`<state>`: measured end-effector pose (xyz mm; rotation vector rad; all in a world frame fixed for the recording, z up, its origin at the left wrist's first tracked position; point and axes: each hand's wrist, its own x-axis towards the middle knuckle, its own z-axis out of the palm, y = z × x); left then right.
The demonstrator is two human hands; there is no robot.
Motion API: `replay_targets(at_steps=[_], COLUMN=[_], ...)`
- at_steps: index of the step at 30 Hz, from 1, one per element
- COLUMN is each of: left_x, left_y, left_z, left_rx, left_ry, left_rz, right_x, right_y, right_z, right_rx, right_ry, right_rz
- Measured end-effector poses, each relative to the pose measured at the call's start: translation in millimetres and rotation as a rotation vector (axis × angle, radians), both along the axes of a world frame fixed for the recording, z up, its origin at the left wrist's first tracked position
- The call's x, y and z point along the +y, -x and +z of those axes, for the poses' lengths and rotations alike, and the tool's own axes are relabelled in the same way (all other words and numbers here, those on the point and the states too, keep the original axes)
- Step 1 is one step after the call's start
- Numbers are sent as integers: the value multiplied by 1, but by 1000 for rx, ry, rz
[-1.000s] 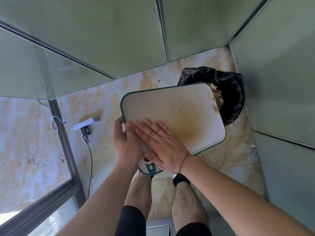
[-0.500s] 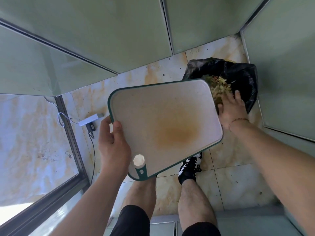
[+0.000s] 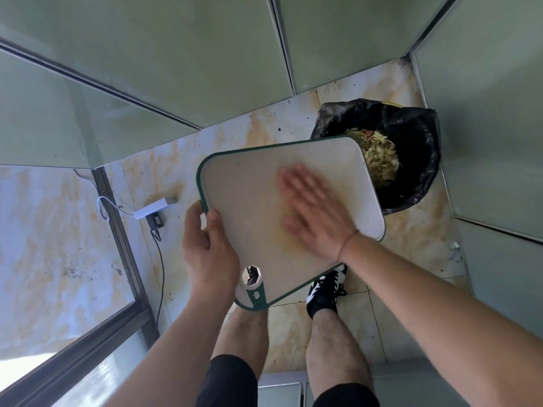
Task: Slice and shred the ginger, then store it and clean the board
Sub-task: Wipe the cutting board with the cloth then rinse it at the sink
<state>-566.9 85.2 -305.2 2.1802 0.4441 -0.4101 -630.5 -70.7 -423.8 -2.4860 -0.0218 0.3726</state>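
Green-rimmed plastic, the cutting board (image 3: 249, 201) tilts in front of me over the marble floor (image 3: 164, 171), its far right corner hanging above the bin. Nearest, my left hand (image 3: 207, 254) clamps the board's near left edge, thumb curled over the top face and the other fingers underneath, just beside the hanging hole. My right hand (image 3: 316, 214) has come back from the bin edge, where it was half a second ago, and now lies flat and spread on the middle of the board, blurred with motion (a second sweep, I judge). Under my palm a faint yellow-brown stain shows; I see no loose scraps left on the surface. Farther right, the black-lined trash bin (image 3: 417, 148) holds a heap of pale ginger peelings (image 3: 380, 155) just past the board's far edge. So the waste is mostly off, and what remains, I think, is washing out the stain.
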Motion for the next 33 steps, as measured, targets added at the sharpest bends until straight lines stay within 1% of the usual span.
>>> replay_targets(at_steps=[2,3,5,6,7,8,9,12,13,14,18,20,21,24,26,29,31,33], left_x=[5,7,12,15,18,20,23,21,19,16,25,34,39,48,55,68,74,82], left_y=[-1,-1,0,1,0,0,-1,-4,-5,-7,-10,-12,-13,-12,-15,-26,-41,-63], left_z=[2,4,9,10,11,11,11,20,27,35,89,125,146,208,245,288,312,329], left_rx=[-12,-16,-25,-26,-27,-23,-14,8,14,20,53,39,33,-6,-72,-139,-192,-243], left_ry=[6,6,-3,-5,-8,-14,-17,-6,-4,1,4,14,32,109,165,173,179,179], left_rz=[16,20,6,-6,-16,-21,-18,-8,-14,-21,-45,-49,-31,17,8,14,33,51], right_x=[-36,-57,-94,-107,-115,-118,-116,-97,-89,-84,-74,-74,-74,-74,-75,-74,-74,-75], right_y=[11,18,28,30,30,31,30,26,28,32,58,62,64,67,57,34,12,-18], right_z=[-28,-44,-68,-72,-70,-68,-62,-26,-12,2,79,132,158,235,283,339,371,392], right_rx=[146,257,536,614,617,584,549,575,538,475,307,270,265,211,176,178,185,129], right_ry=[62,122,291,327,304,224,96,-379,-469,-514,-517,-521,-484,-475,-456,-466,-360,-212], right_rz=[-153,-228,-389,-498,-620,-746,-864,-1110,-1165,-1197,-1303,-1329,-1348,-1367,-1319,-1222,-1090,-992])
